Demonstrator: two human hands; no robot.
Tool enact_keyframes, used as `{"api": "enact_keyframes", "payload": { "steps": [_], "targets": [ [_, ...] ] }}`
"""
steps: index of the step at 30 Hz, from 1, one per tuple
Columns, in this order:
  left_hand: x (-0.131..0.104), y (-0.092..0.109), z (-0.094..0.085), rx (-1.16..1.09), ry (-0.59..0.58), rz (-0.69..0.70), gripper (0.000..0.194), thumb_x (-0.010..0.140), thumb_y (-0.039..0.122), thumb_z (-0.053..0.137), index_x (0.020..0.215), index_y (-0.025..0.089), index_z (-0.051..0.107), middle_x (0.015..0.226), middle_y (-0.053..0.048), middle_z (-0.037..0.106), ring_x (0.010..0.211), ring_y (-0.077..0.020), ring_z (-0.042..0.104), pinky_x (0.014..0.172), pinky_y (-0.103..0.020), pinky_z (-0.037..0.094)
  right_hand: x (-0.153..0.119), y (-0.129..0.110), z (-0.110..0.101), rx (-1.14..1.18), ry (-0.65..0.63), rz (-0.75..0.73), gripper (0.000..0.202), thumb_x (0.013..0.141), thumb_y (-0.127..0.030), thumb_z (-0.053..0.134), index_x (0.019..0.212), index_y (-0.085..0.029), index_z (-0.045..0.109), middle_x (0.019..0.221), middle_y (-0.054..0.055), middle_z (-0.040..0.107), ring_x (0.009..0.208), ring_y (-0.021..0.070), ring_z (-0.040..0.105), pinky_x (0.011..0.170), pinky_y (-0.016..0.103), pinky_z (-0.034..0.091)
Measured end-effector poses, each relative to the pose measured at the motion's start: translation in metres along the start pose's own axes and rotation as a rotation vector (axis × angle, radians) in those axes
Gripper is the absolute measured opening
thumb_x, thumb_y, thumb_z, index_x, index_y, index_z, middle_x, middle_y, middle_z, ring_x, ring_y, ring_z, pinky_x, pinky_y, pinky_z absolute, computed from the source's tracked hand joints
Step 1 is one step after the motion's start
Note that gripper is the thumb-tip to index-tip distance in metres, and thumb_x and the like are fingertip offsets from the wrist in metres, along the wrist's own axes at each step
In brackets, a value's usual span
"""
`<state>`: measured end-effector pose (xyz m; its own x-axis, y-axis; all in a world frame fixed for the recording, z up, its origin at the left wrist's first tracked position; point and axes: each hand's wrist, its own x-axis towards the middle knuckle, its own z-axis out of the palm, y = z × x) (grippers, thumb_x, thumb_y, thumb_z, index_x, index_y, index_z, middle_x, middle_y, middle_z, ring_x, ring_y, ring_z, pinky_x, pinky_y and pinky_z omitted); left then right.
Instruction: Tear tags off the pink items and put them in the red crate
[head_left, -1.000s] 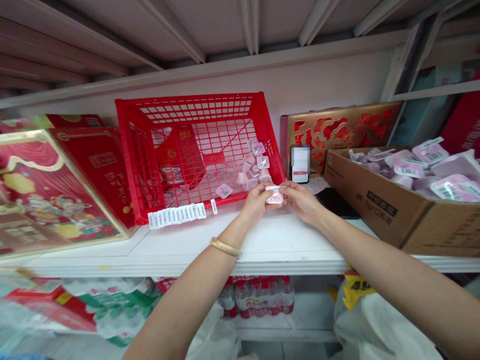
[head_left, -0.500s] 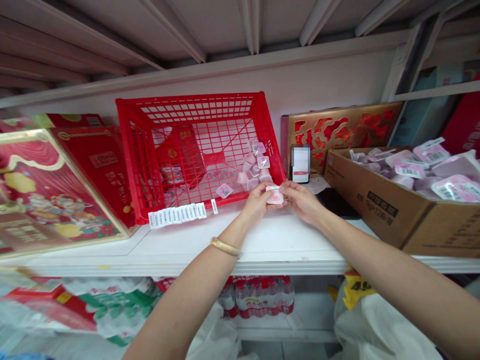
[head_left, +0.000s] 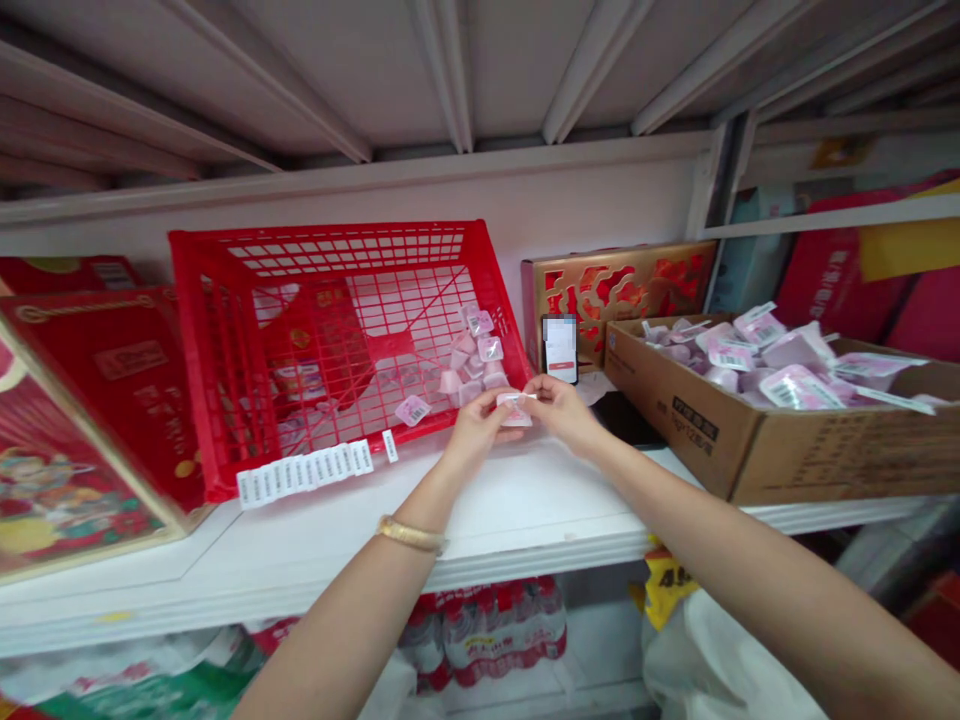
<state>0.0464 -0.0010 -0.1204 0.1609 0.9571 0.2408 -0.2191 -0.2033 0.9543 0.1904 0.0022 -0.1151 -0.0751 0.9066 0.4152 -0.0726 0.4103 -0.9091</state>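
Observation:
A small pink jelly cup [head_left: 514, 410] with a printed film lid sits between my two hands, over the front of the white shelf. My left hand [head_left: 478, 428] is closed around its left side. The thumb and fingers of my right hand [head_left: 562, 412] pinch the lid's upper right edge, where a white strip partly shows. Just beyond my hands, the tilted red basket [head_left: 491, 270] holds several pink jelly cups [head_left: 465, 355] at its right end. One loose cup [head_left: 412, 410] lies near its front rim. White barcode labels [head_left: 307, 473] hang in a row along that rim.
To the right, a cardboard box [head_left: 675, 410] is piled with pink cups. A phone [head_left: 560, 350] leans against a gold and red gift box [head_left: 637, 285]. Red gift boxes [head_left: 127, 370] stand at left. Bottled water packs [head_left: 487, 630] sit on the lower shelf [head_left: 592, 690].
The view has shifted, so the basket and my hands appear farther left. Both hands stay on the jelly cup, and my right fingers now cover more of its upper edge.

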Motion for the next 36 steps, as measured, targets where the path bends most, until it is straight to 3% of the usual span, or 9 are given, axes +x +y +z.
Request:
{"api": "enact_keyframes", "payload": {
  "steps": [3, 6, 12, 17, 22, 25, 29, 32, 36],
  "targets": [
    [0.0, 0.014, 0.006, 0.142, -0.001, 0.13, 0.036, 0.066, 0.037, 0.078, 0.096, 0.017, 0.074, 0.093, -0.004, 0.071, 0.07, -0.0125, 0.061, 0.056, -0.022, 0.053, -0.006, -0.027, -0.01, -0.308, 0.01, -0.207, 0.014, 0.072, -0.032, 0.061, 0.074, -0.02, 0.055, 0.066, -0.002, 0.057, 0.062, 0.0127, 0.051, 0.061, 0.026, 0.038],
    [0.001, 0.032, 0.025, 0.248, -0.05, 0.225, 0.033, 0.071, 0.032, 0.076, 0.1, 0.016, 0.075, 0.075, -0.001, 0.071, 0.053, -0.0068, 0.051, 0.047, -0.017, 0.043, -0.018, -0.065, -0.03, -0.637, 0.006, -0.343, 0.006, 0.078, -0.026, 0.056, 0.078, -0.021, 0.057, 0.069, -0.001, 0.06, 0.064, 0.0138, 0.053, 0.063, 0.026, 0.036],
    [0.029, 0.048, 0.11, 0.076, -0.188, 0.189, 0.026, 0.077, 0.014, 0.066, 0.102, 0.015, 0.073, 0.08, -0.003, 0.073, 0.064, -0.0111, 0.064, 0.067, -0.025, 0.055, -0.015, -0.125, -0.098, -1.032, 0.102, -0.299, 0.007, 0.075, -0.026, 0.059, 0.079, -0.021, 0.059, 0.068, 0.0, 0.062, 0.061, 0.0139, 0.052, 0.06, 0.026, 0.032],
    [0.066, 0.037, 0.177, -0.043, -0.281, 0.067, 0.039, 0.076, -0.002, 0.051, 0.109, 0.013, 0.068, 0.092, -0.006, 0.073, 0.077, -0.0125, 0.068, 0.087, -0.033, 0.054, 0.012, -0.137, -0.162, -1.256, 0.219, -0.214, 0.006, 0.067, -0.027, 0.064, 0.069, -0.022, 0.062, 0.058, 0.0, 0.058, 0.055, 0.0134, 0.047, 0.056, 0.027, 0.03],
    [0.081, 0.021, 0.2, 0.046, -0.384, -0.005, 0.053, 0.068, -0.005, 0.056, 0.118, 0.01, 0.063, 0.1, -0.011, 0.072, 0.09, -0.0183, 0.068, 0.094, -0.035, 0.049, 0.025, -0.126, -0.197, -1.379, 0.208, -0.087, 0.008, 0.06, -0.026, 0.069, 0.056, -0.022, 0.064, 0.051, 0.002, 0.056, 0.048, 0.0124, 0.04, 0.053, 0.031, 0.031],
    [0.08, 0.015, 0.196, 0.141, -0.406, 0.04, 0.06, 0.065, -0.005, 0.058, 0.122, 0.012, 0.061, 0.111, -0.012, 0.07, 0.1, -0.0205, 0.065, 0.095, -0.035, 0.048, 0.021, -0.126, -0.196, -1.35, 0.215, -0.082, 0.008, 0.055, -0.022, 0.072, 0.055, -0.024, 0.064, 0.051, 0.003, 0.054, 0.049, 0.0146, 0.042, 0.057, 0.034, 0.035],
    [0.076, 0.015, 0.166, 0.275, -0.279, 0.167, 0.055, 0.064, -0.003, 0.057, 0.115, 0.014, 0.066, 0.11, -0.011, 0.07, 0.095, -0.0207, 0.066, 0.089, -0.034, 0.05, 0.007, -0.135, -0.163, -1.368, 0.222, -0.148, 0.005, 0.062, -0.021, 0.069, 0.061, -0.023, 0.064, 0.06, 0.007, 0.059, 0.059, 0.0229, 0.053, 0.064, 0.04, 0.038],
    [0.073, 0.023, 0.12, 0.438, -0.169, 0.271, 0.049, 0.062, -0.004, 0.055, 0.106, 0.014, 0.07, 0.101, -0.01, 0.072, 0.087, -0.0201, 0.066, 0.085, -0.033, 0.051, -0.006, -0.137, -0.121, -1.439, 0.11, -0.199, 0.005, 0.071, -0.024, 0.062, 0.073, -0.023, 0.067, 0.073, 0.008, 0.067, 0.066, 0.0244, 0.058, 0.064, 0.037, 0.038],
    [0.071, 0.047, 0.037, 0.786, -0.015, 0.342, 0.036, 0.065, -0.001, 0.054, 0.089, 0.016, 0.074, 0.093, -0.008, 0.074, 0.085, -0.0204, 0.066, 0.083, -0.03, 0.05, -0.016, -0.117, -0.06, -1.315, -0.134, -0.24, 0.008, 0.073, -0.023, 0.062, 0.076, -0.025, 0.069, 0.075, 0.004, 0.07, 0.068, 0.0207, 0.061, 0.064, 0.031, 0.038]
  ]
}}
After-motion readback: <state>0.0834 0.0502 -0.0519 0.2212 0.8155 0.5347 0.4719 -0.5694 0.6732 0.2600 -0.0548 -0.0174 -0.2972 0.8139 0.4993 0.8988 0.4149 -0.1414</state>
